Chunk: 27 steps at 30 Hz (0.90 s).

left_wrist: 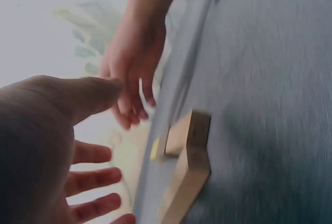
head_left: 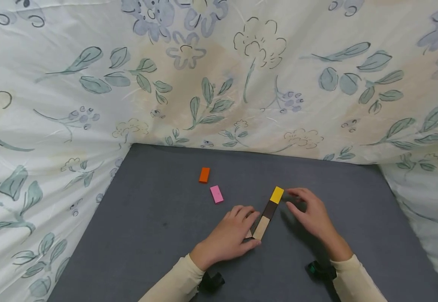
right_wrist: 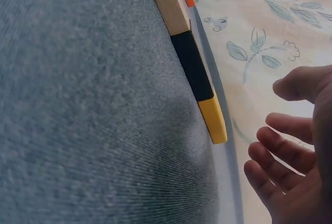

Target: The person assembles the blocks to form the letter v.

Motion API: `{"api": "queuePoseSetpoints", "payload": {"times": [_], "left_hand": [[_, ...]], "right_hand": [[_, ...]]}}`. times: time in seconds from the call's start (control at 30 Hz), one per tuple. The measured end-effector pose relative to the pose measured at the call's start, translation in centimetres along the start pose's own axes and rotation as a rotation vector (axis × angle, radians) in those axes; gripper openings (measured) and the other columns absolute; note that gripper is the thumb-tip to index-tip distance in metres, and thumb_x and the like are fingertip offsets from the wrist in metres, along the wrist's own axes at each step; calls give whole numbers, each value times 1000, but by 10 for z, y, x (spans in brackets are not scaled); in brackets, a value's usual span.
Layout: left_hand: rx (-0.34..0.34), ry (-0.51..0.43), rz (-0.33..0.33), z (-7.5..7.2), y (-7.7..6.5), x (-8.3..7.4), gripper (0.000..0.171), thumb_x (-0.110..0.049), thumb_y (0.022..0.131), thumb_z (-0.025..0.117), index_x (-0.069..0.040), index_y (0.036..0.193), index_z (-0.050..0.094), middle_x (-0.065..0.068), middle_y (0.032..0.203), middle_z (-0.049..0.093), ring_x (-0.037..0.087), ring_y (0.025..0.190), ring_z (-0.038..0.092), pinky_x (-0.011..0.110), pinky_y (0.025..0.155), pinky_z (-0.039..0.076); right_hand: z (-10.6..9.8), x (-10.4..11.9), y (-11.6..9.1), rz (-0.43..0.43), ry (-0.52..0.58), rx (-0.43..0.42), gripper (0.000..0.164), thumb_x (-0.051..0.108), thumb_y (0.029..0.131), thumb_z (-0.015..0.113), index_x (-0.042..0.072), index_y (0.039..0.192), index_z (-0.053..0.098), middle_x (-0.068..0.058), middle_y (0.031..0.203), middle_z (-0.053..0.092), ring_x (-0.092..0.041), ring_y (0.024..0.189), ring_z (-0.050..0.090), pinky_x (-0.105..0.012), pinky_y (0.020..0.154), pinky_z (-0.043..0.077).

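Three blocks lie end to end in a slanting row: a yellow block (head_left: 277, 195), a dark block (head_left: 270, 210) and a plain wooden block (head_left: 261, 228). Another wooden block (left_wrist: 188, 185) meets the near end of that row at an angle; in the head view my left hand (head_left: 231, 233) covers most of it. The left fingers are spread loosely over this corner and hold nothing. To the right of the yellow block, my right hand (head_left: 313, 213) hovers with thumb and fingers apart, relaxed and without anything between them.
Farther back on the dark grey table (head_left: 158, 188) lie a pink block (head_left: 216, 194) and an orange block (head_left: 204, 175), left of the row. Flower-patterned cloth (head_left: 203, 105) rises behind the table's back edge and along its sides.
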<state>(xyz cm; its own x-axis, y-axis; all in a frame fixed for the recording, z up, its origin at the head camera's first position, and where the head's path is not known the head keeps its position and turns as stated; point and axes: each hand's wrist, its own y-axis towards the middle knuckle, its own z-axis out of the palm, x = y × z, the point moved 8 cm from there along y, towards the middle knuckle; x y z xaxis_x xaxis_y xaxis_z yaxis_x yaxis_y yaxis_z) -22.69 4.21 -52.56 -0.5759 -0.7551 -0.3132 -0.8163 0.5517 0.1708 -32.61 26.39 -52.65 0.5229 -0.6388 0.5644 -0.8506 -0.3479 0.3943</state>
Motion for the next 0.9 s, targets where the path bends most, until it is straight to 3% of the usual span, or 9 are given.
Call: {"api": "queuePoseSetpoints", "payload": {"times": [0.2,0.33,0.6,0.73,0.9], "left_hand": [[-97,-38,-40,-20,-5,19,74,-47,102,77,-9,160,51,9,158,49,28,144,43,47,120,41],[-128,-58,-67,-30,-6,31,75,-46,102,77,-9,161,49,10,160,48,30,146,42,48,121,40],[-220,-109,-96,-43,-11,62,73,-36,101,80,-5,159,50,15,159,47,36,145,42,55,118,42],[-259,-166,-141,-50,-15,83,75,-31,98,84,-3,159,50,15,159,46,36,146,40,56,118,42],[-287,-208,-180,-56,-20,104,77,-29,96,87,-4,158,50,16,158,47,36,145,41,57,118,42]], "right_hand": [[-6,16,-3,-49,-30,-7,40,5,98,80,2,137,70,-15,129,67,-39,101,68,-63,85,56],[-9,23,-3,-67,-50,-15,42,6,97,81,3,138,70,-14,129,67,-39,103,68,-63,84,56],[-11,33,-11,-58,-79,-12,44,9,95,83,7,137,71,-12,130,67,-36,106,67,-62,87,55],[-12,43,-17,-83,-85,-5,44,9,94,85,9,136,73,-10,130,67,-35,115,65,-64,93,54],[-11,57,-24,-123,-106,0,46,8,91,88,8,134,74,-8,128,67,-33,115,65,-62,90,56]]}}
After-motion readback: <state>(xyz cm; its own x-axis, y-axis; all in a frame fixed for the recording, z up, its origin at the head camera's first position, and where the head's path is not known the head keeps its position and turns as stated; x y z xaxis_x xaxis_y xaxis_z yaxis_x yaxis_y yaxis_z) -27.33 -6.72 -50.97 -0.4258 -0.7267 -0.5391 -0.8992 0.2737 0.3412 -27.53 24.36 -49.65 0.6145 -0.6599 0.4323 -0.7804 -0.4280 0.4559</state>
